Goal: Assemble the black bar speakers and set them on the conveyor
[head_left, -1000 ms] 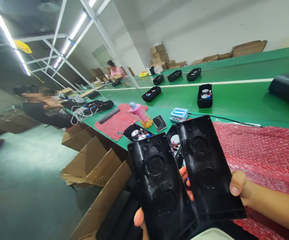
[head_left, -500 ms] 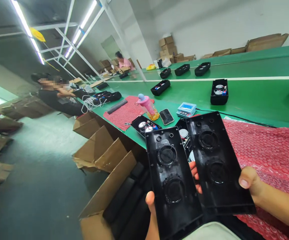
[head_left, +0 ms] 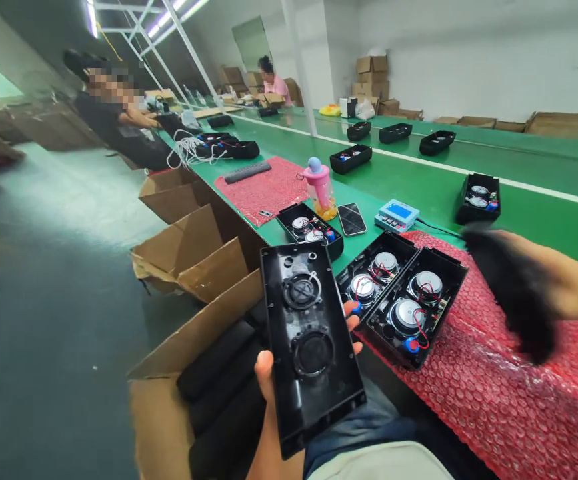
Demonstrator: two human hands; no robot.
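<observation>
Open room is left on the red bubble wrap [head_left: 509, 400] to the right of two open speaker housings [head_left: 403, 303], which are set side by side at the table's near edge. Farther along, the way is blocked by a third housing [head_left: 310, 231], a pink bottle [head_left: 319, 189], a phone [head_left: 351, 219] and a blue meter [head_left: 397, 215]. The green belt [head_left: 419, 180] beyond is dotted with housings set well apart.

A glossy black speaker panel [head_left: 309, 340] is held near two black shells [head_left: 401, 297] with silver drivers, red wires and blue parts; they lie on red bubble wrap [head_left: 493, 400] over a green belt [head_left: 419, 190] with a white stripe; a pink bottle [head_left: 319, 190] stands beside a light-blue meter [head_left: 396, 215]
</observation>
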